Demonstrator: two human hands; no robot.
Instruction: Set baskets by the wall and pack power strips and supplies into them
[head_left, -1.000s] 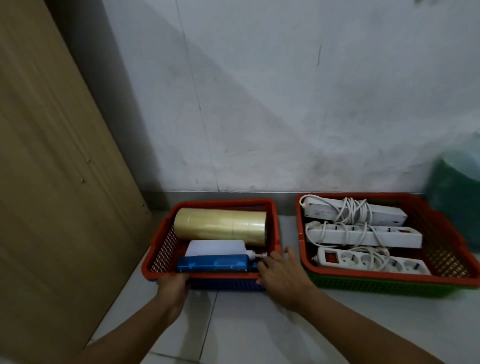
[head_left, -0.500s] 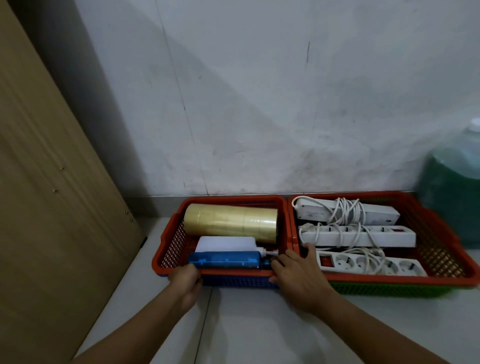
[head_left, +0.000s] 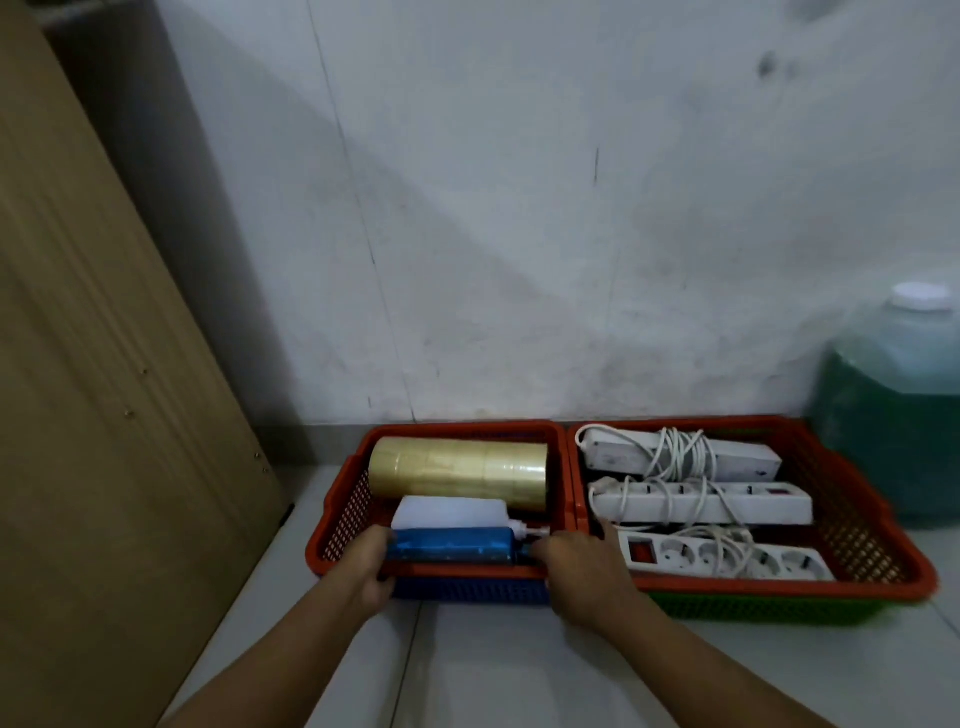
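Two red baskets stand side by side against the wall. The smaller left basket (head_left: 337, 519), nested in a blue one (head_left: 467, 590), holds a stack of yellowish tape rolls (head_left: 457, 473), a white bottle (head_left: 447, 512) and a blue bottle (head_left: 452, 544). My left hand (head_left: 366, 566) grips its front left rim. My right hand (head_left: 582, 571) grips its front right corner. The larger right basket (head_left: 872, 519), nested in a green one (head_left: 831, 608), holds three white power strips (head_left: 701, 501) with coiled cords.
A brown wooden panel (head_left: 104, 389) leans on the left. A large jug of green liquid (head_left: 898, 405) with a white cap stands at the right, touching the big basket's far corner. The floor is pale tile (head_left: 467, 665).
The left basket has slid right across the floor until its side meets the right basket. Both hands stayed on its front edge, and the view shifted right, showing the jug.
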